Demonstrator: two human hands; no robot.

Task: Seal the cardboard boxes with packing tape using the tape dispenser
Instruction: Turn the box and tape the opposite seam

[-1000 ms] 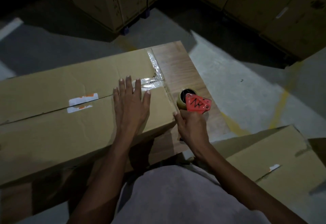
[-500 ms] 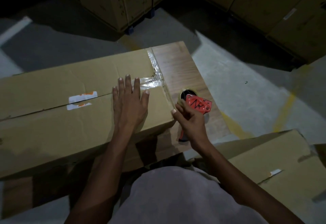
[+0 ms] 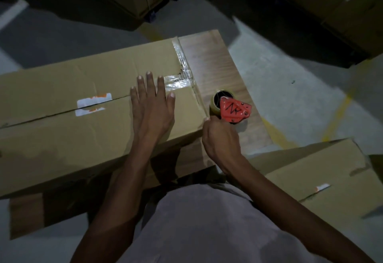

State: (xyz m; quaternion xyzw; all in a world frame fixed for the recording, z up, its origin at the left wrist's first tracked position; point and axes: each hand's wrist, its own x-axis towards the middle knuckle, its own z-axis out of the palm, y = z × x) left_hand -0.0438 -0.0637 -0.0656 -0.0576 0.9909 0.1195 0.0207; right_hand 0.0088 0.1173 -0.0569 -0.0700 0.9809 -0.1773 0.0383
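Two hands share the job: the left hand [image 3: 152, 105] lies flat, fingers straight, on top of the long cardboard box [image 3: 87, 105] beside its taped right end, while the right hand [image 3: 220, 138] is curled round the handle of the red tape dispenser [image 3: 233, 109] just off the box's near right corner, above the wooden desk [image 3: 213, 63]. Most of the centre seam [image 3: 62, 111] looks untaped, so a skewed pull could wrinkle the tape or miss the seam.
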